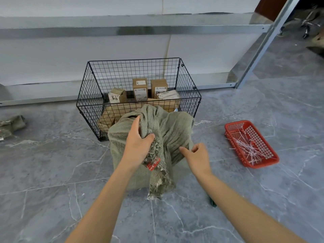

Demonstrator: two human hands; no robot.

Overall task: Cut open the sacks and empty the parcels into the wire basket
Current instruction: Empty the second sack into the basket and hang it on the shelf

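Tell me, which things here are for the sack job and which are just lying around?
For the job:
green woven sack in front of the basket
black wire basket
cardboard parcels already inside it

Just lying about:
crumpled sack on the floor at the left
red plastic tray holding white plastic strips
metal shelf frame behind

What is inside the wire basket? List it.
Brown cardboard parcels with printed labels: several stand upright at the back of the wire basket, others lie flat lower down. The green sack in front hides the near part, so no full count.
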